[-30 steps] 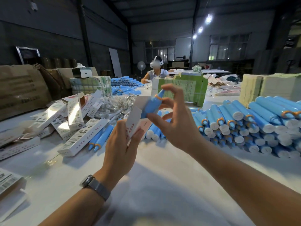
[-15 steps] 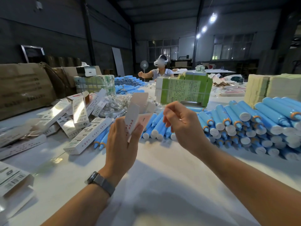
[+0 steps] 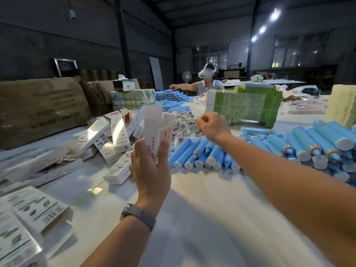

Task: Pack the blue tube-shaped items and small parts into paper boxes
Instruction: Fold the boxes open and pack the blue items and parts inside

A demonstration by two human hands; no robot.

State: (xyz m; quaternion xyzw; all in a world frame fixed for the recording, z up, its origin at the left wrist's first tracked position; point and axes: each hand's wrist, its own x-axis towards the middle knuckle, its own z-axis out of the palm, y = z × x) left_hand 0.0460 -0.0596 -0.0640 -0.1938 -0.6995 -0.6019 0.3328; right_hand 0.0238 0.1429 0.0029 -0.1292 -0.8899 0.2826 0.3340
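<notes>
hands (image 3: 152,166): 2 | held paper box (image 3: 157,130): 1 | people opposite (image 3: 207,82): 1 | blue tubes (image 3: 300,143): dozens, uncountable

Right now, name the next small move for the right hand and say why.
Probably pinch one bagged small part from the clear pile and carry it to the open paper box. The right hand hovers curled over that pile; the left hand holds the box upright, flaps open.

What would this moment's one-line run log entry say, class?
stage: fetching small part | left hand: holds open paper box upright | right hand: fingers curled over heap of small parts, grip unclear | blue tubes: on table
</notes>
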